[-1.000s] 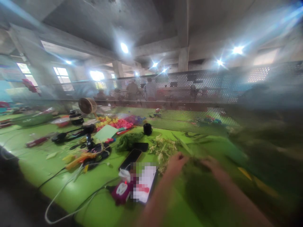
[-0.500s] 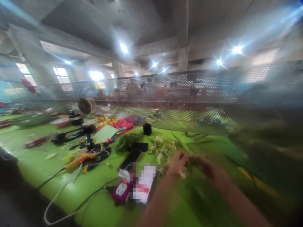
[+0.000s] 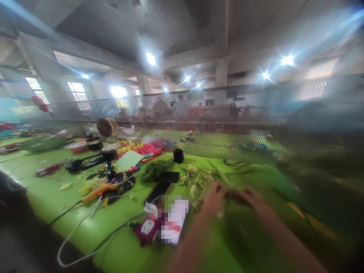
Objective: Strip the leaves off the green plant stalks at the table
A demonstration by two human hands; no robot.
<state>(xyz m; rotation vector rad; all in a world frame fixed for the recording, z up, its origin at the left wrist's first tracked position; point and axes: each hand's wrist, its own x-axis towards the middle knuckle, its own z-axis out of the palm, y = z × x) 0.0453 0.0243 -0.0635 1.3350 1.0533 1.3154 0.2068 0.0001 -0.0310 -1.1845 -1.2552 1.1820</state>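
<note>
My left hand (image 3: 214, 197) is over the table beside a heap of pale yellow-green artificial flowers (image 3: 196, 180). Its fingers are curled together in a pinch. A small pale bit shows below the hand, too blurred to name. Close by on the right, my right hand (image 3: 250, 198) has its fingers drawn together and pointing at the left hand, their tips nearly meeting. What lies between the fingertips is dark and smeared, so I cannot make it out.
Left of my hands lie a lit phone (image 3: 176, 222), a dark phone (image 3: 158, 190) and a purple power bank (image 3: 147, 229) with cables. An orange glue gun (image 3: 99, 191) lies farther left. Behind are green netting (image 3: 155, 168), a black cup (image 3: 178, 155), pink pieces (image 3: 149, 148) and a perforated panel (image 3: 199, 110).
The view has shifted slightly, so most things sit a little farther right. My right hand has tilted, with its fingers more bunched. My left hand stays nearly in place by the flowers.
</note>
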